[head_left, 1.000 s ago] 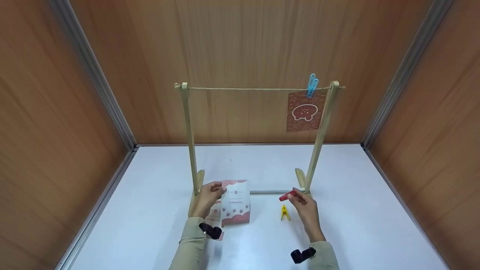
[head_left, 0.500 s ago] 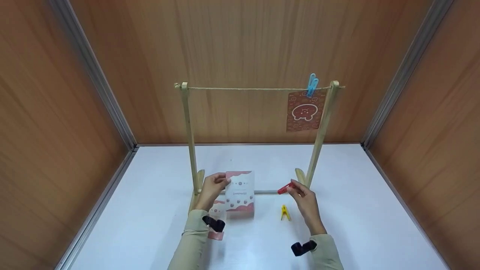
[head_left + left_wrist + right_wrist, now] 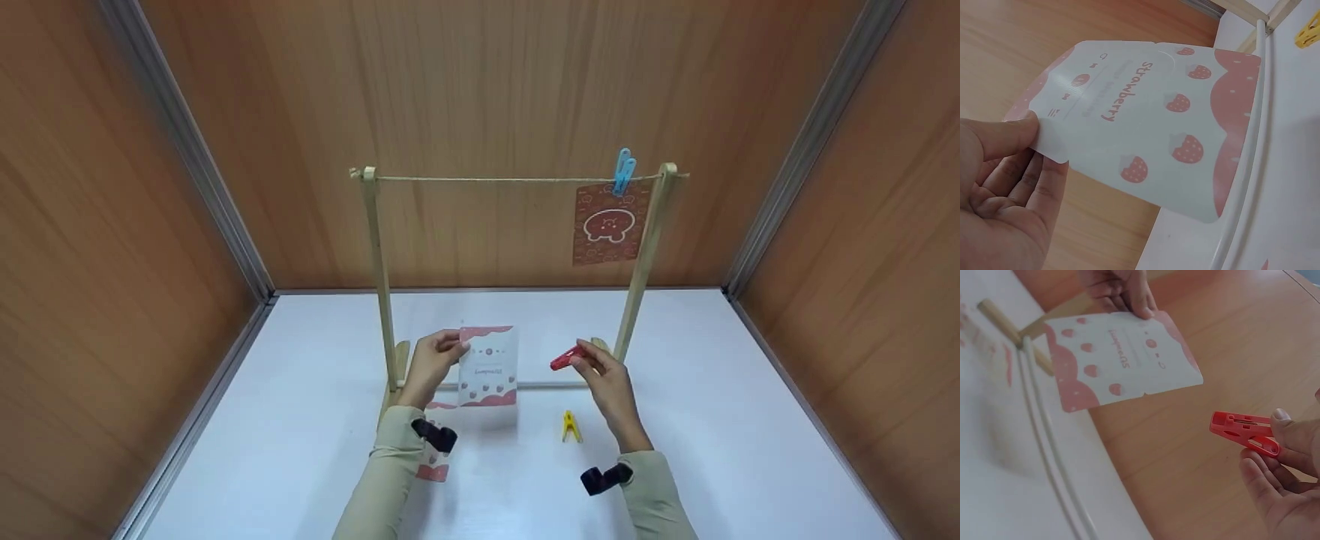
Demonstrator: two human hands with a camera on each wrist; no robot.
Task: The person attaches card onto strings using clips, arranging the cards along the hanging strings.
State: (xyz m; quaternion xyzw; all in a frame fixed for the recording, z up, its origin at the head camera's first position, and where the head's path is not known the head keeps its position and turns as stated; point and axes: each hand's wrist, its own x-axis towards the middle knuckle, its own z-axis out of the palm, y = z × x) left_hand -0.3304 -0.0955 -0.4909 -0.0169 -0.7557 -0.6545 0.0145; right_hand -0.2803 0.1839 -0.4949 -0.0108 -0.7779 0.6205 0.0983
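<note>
My left hand (image 3: 435, 364) pinches a white and pink strawberry card (image 3: 489, 367) by its upper left corner, holding it above the table in front of the stand's lower bar. In the left wrist view the thumb (image 3: 1005, 135) lies over the card's edge. My right hand (image 3: 607, 382) pinches a red clothespin (image 3: 567, 358) by its handle end, its nose pointing left toward the card; the two stay apart. A brown bear card (image 3: 609, 225) hangs from the string (image 3: 480, 179) at the right, under a blue clothespin (image 3: 624, 172).
A yellow clothespin (image 3: 571, 426) lies on the white table (image 3: 517, 495). Another pink and white card (image 3: 433, 472) lies by my left forearm, partly covered. Wooden posts (image 3: 380, 277) carry the string, and a pale bar (image 3: 551, 385) joins them low down. Wood-grain walls (image 3: 480, 90) surround the table.
Both hands have risen and moved forward, the left also drifting right with the strawberry card. The red clothespin has moved up and slightly left with my right hand. The hanging card stays put.
</note>
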